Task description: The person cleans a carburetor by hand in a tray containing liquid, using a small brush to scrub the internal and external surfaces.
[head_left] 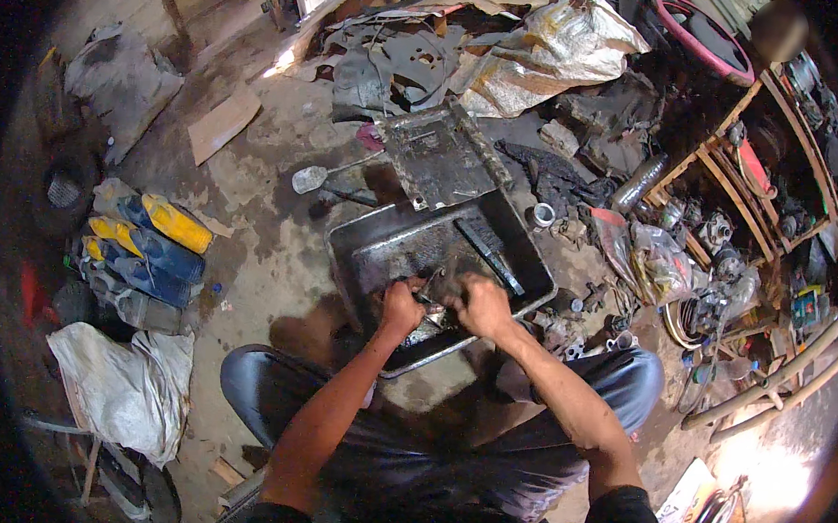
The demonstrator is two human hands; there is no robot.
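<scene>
Both hands are over a black rectangular tub (346,282) on the floor between my knees. My left hand (404,308) is closed on a small dark, greasy metal part (433,300), whose exact kind I cannot make out. My right hand (483,304) is closed at the other side of the part, with something dark and grey at its fingertips, perhaps a rag. Wet, dark grime covers the tub's bottom. A long black bar (490,255) lies slanted along the tub's right side. Against the tub's far edge leans a dirty shallow metal tray (442,160).
Left of the tray lies a flat-bladed scoop (310,179). Blue-and-yellow boots or fins (153,245) are at the left, above a white sack (133,389). A wooden rack (744,201), plastic bags (660,263) and loose machine parts crowd the right. A small white cup (542,214) stands by the tub.
</scene>
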